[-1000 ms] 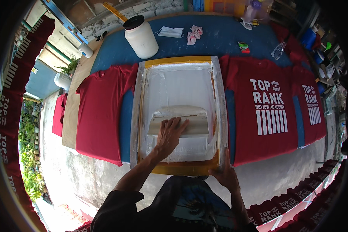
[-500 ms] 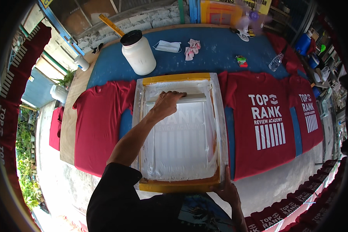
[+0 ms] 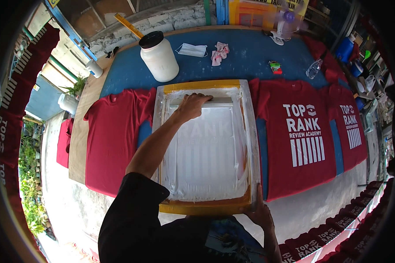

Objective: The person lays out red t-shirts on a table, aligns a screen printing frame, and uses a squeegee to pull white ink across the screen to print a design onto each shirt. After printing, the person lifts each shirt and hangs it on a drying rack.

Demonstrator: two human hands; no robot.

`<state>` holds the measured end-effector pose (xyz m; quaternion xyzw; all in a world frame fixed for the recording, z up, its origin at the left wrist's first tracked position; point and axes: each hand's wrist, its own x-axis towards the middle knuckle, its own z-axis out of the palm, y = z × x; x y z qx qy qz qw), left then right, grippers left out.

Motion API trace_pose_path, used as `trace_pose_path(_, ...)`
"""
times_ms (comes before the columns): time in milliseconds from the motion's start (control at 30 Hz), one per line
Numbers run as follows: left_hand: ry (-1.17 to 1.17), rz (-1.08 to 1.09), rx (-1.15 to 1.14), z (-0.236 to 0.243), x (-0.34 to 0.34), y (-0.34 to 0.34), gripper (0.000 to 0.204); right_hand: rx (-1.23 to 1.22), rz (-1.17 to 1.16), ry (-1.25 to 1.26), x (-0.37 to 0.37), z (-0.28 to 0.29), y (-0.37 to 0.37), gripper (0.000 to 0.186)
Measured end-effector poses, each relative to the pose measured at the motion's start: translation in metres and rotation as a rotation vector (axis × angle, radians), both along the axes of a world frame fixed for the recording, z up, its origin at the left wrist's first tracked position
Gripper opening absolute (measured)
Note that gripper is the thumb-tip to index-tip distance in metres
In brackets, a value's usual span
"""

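Note:
My left hand [image 3: 191, 106] is closed around a pale squeegee [image 3: 219, 103], which lies crosswise on the mesh near the far end of a screen printing frame [image 3: 207, 208]. White ink [image 3: 206, 179] coats the mesh, and faint lettering and stripes show through it. At the frame's near right corner, my right hand [image 3: 260, 213] grips the edge, fingers along the side and thumb at the front. What lies beneath the frame is mostly hidden.
A plain red shirt [image 3: 112, 140] lies left of the frame; printed red shirts [image 3: 276, 175] lie right. Behind stand a white jar [image 3: 159, 59] with a black rim, a face mask [image 3: 192, 50], a stained rag [image 3: 219, 53], a small box [image 3: 275, 67], a clear bottle [image 3: 314, 69] and a fan [image 3: 289, 17].
My left hand has pushed the squeegee slightly toward the far end. White ink now covers more of the lettering on the mesh. My right hand keeps its grip on the corner.

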<state>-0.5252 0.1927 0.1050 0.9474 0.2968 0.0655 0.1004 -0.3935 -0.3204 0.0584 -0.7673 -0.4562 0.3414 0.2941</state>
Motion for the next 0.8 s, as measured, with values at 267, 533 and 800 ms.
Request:
trace_pose_path(267, -0.028, -0.014, 0.007, -0.011, -0.049, -0.14, 0.063, -0.052, -0.005, 0.066, -0.003, -0.001, -0.018, 0.133)
trace_pose_path(533, -0.089, 0.026, -0.054, -0.017, -0.103, -0.315, 0.071, 0.141, 0.053, 0.04, 0.0, -0.017, -0.032, 0.127)
trace_pose_path(800, -0.078, 0.062, -0.051, -0.024, -0.128, -0.406, 0.074, 0.143, 0.055, 0.069, -0.001, -0.014, -0.044, 0.124)
